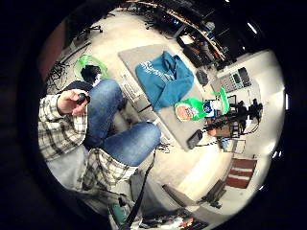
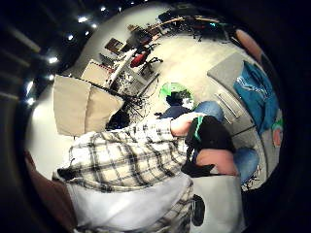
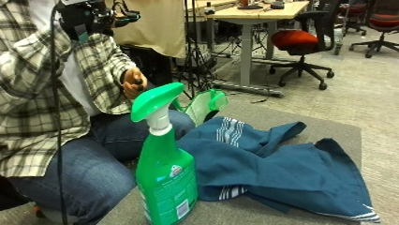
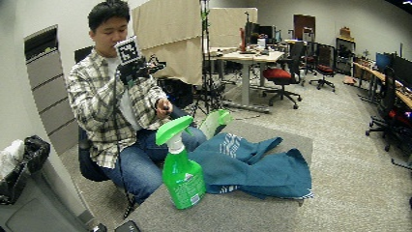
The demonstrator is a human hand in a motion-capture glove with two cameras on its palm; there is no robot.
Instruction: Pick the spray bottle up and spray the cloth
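A person in a plaid shirt and jeans sits at the left end of a low grey desk [image 4: 283, 145], the gloved right hand [image 4: 134, 67] raised to chest height, well above and to the left of everything on the desktop. From there the green spray bottle [image 3: 163, 173] lies down, forward and to the right, at the near edge of the desk and well apart from the hand; the reach has not begun.

A teal cloth [image 3: 280, 164] with white stripes is spread in loose folds across the middle of the desk, just right of the bottle and beyond it, its near fold close to the bottle's base. Whether it touches the bottle cannot be told.

The bottle stands upright, long axis vertical, with its white neck and green trigger head [image 3: 156, 101] uppermost. In the outside view the nozzle end points right and away, toward the cloth side. A grasp would likely have to come down onto the neck from above and from the person's side.

The bare left hand [image 3: 133, 83] rests nearer the desk, above the knee, holding a small dark object; it is the closer hand to the bottle, though the task falls to the gloved one.

Whether the gloved hand's fingers are released or clenched cannot be told: the glove's back faces the outside cameras.
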